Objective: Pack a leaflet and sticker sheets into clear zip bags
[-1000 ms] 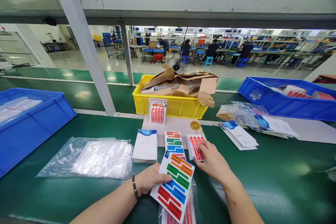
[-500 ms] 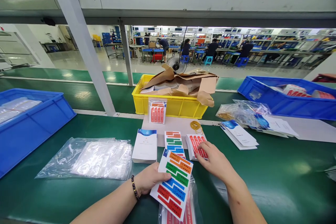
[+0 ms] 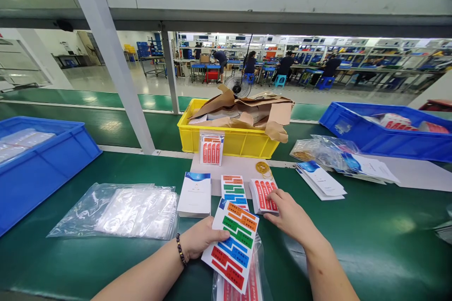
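My left hand (image 3: 203, 240) is closed on a sticker sheet (image 3: 235, 244) with orange, green, blue and red labels. A dark blue corner shows from behind that sheet. Below it lies a clear plastic bag (image 3: 259, 268) with red-striped sheets inside, partly covered. My right hand (image 3: 291, 216) rests its fingertips on the right edge of a stack of red sticker sheets (image 3: 260, 193), thumb apart from the fingers. Between the hands is a stack of multicoloured sticker sheets (image 3: 235, 188). To its left sits a stack of white booklets (image 3: 194, 197) with blue tops.
A pile of clear bags (image 3: 137, 211) lies left. Behind stand a yellow crate (image 3: 229, 143) with brown paper and a filled bag (image 3: 211, 148) leaning on it. Rubber bands (image 3: 263, 168) lie nearby. Blue crates (image 3: 45, 164) flank both sides; more booklets (image 3: 321, 181) lie right.
My right thumb has dropped slightly away from the red stack, while the fingertips stay on it. My left hand keeps the multicoloured sheet in almost the same place.
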A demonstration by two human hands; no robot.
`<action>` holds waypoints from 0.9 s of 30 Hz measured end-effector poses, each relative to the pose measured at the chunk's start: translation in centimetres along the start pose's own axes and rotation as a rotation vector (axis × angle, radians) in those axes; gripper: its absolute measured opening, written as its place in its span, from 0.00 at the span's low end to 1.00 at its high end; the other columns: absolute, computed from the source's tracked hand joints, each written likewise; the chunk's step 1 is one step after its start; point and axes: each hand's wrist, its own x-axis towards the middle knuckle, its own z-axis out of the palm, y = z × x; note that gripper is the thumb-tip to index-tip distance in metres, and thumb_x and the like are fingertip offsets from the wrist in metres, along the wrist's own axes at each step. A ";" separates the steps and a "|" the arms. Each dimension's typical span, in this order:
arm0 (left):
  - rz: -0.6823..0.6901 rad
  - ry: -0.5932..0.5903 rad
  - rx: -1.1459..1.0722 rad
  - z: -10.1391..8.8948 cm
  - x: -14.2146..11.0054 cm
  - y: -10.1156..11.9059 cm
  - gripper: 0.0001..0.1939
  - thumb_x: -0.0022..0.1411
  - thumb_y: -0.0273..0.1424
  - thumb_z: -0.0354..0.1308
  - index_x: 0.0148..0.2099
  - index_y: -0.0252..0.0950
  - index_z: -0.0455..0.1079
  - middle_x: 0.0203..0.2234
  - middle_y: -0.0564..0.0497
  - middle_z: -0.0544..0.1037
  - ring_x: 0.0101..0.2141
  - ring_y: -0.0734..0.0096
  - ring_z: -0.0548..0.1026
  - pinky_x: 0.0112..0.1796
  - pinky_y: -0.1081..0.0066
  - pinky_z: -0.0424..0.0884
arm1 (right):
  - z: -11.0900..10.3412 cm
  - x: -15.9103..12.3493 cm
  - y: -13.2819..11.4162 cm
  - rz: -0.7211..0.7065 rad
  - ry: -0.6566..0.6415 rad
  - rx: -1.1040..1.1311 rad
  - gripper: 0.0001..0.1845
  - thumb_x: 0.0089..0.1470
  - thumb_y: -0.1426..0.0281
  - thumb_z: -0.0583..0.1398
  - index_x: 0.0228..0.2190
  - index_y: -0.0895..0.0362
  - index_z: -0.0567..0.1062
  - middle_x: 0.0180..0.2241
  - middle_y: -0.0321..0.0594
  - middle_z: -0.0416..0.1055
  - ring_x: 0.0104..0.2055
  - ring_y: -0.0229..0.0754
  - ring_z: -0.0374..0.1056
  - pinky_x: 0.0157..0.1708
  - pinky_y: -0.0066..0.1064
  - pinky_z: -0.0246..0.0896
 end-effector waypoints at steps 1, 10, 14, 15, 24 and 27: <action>-0.002 0.004 -0.001 0.0 0.0 0.0 0.24 0.51 0.28 0.60 0.51 0.27 0.63 0.48 0.34 0.67 0.43 0.58 0.71 0.47 0.58 0.63 | 0.1 0.0 0.1 -0.002 -0.003 -0.007 0.12 0.42 0.69 0.57 0.34 0.54 0.65 0.40 0.40 0.63 0.43 0.44 0.59 0.39 0.33 0.58; -0.049 0.050 -0.005 0.3 0.0 0.4 0.25 0.49 0.29 0.61 0.49 0.27 0.63 0.47 0.33 0.68 0.41 0.59 0.72 0.46 0.60 0.64 | 0.0 0.1 0.9 -0.018 -0.040 0.016 0.11 0.46 0.71 0.54 0.35 0.53 0.67 0.40 0.40 0.64 0.42 0.43 0.60 0.39 0.33 0.58; -0.042 0.058 0.000 0.4 -0.1 0.6 0.25 0.47 0.30 0.62 0.49 0.27 0.64 0.46 0.34 0.69 0.41 0.59 0.72 0.45 0.59 0.64 | -0.3 0.1 1.1 -0.015 -0.057 0.055 0.13 0.46 0.70 0.54 0.37 0.53 0.68 0.41 0.40 0.64 0.43 0.43 0.61 0.41 0.33 0.58; -0.041 0.061 0.002 0.4 -0.1 0.6 0.26 0.47 0.30 0.63 0.48 0.27 0.64 0.46 0.34 0.69 0.41 0.58 0.72 0.45 0.60 0.65 | -0.4 0.0 1.1 -0.014 -0.061 0.068 0.13 0.46 0.70 0.54 0.37 0.53 0.69 0.42 0.40 0.64 0.44 0.43 0.61 0.42 0.33 0.58; -0.030 0.135 -0.042 -0.4 0.3 -0.4 0.21 0.47 0.29 0.62 0.45 0.25 0.67 0.43 0.35 0.72 0.40 0.57 0.73 0.46 0.57 0.63 | -0.1 0.1 2.0 0.021 -0.021 0.118 0.20 0.50 0.76 0.46 0.39 0.54 0.73 0.45 0.39 0.67 0.45 0.42 0.65 0.44 0.34 0.61; 0.008 0.277 -0.093 -0.5 0.7 -0.5 0.19 0.46 0.27 0.63 0.42 0.26 0.68 0.40 0.37 0.74 0.37 0.57 0.74 0.44 0.57 0.65 | 0.1 0.2 1.9 0.023 0.113 0.061 0.19 0.50 0.75 0.47 0.38 0.56 0.74 0.42 0.42 0.70 0.43 0.45 0.67 0.42 0.38 0.63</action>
